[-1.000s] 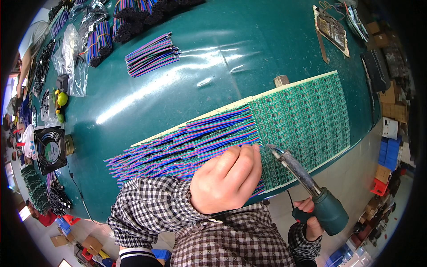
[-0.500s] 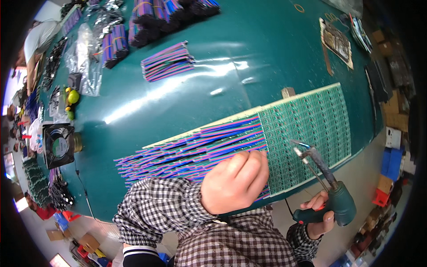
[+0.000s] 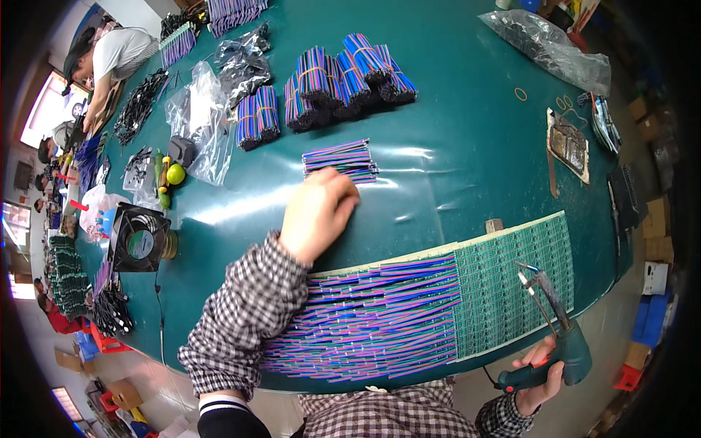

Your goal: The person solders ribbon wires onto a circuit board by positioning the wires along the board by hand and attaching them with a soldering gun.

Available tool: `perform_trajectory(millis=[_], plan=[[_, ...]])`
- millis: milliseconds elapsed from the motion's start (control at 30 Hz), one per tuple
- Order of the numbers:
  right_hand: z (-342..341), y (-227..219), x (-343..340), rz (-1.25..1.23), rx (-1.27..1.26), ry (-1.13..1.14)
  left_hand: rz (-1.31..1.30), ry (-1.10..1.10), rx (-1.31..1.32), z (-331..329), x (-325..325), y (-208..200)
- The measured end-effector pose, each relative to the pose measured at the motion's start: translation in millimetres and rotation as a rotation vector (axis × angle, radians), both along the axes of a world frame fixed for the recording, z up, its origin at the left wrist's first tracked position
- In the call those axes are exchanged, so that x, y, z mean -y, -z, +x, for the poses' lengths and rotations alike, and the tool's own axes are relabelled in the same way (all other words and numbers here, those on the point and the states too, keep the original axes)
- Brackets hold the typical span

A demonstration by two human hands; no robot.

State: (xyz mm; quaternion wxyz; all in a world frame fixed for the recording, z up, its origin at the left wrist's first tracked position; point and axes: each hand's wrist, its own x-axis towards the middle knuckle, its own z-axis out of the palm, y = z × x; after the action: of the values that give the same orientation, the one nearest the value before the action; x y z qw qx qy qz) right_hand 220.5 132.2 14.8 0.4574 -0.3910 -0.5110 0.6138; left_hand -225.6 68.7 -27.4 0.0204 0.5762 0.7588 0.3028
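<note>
My left hand reaches over the table to the near edge of a small pile of loose multicoloured wires. Its fingers are curled in, and anything pinched in them is hidden. My right hand is wrapped round the green handle of a soldering gun, its tip raised over the right part of a green circuit board panel. Rows of blue, pink and green wires stretch leftward from the panel, covering its left part.
Banded wire bundles stand at the back. A black fan is at the left, near clear plastic bags. A small block touches the panel's far edge. A worn tray lies at the right. Another person works far left.
My left hand has moved from the wire ends by the panel, away and leftward to the loose wire pile. The view has shifted; my right hand still holds the soldering gun over the panel.
</note>
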Motion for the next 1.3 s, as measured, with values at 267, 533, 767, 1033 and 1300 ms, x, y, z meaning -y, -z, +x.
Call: perform_trajectory(millis=[267,533,767,1033,1300], plan=[[0,-7,-3,-0.054,-0.001,0.025,0.039,-0.044,0.058,-2,-18,-5],[3,-9,-2,-0.1,0.017,0.052,-0.041,0.031,0.176,3,-12,-6],[18,-5,2,-0.127,-0.003,0.073,-0.1,0.061,0.133,7,-10,-8],[18,-9,5,-0.114,0.0,0.086,-0.16,-0.022,0.67,95,17,-109],[19,-11,19,-0.187,-0.028,0.02,-0.007,0.313,0.151,174,19,-51]])
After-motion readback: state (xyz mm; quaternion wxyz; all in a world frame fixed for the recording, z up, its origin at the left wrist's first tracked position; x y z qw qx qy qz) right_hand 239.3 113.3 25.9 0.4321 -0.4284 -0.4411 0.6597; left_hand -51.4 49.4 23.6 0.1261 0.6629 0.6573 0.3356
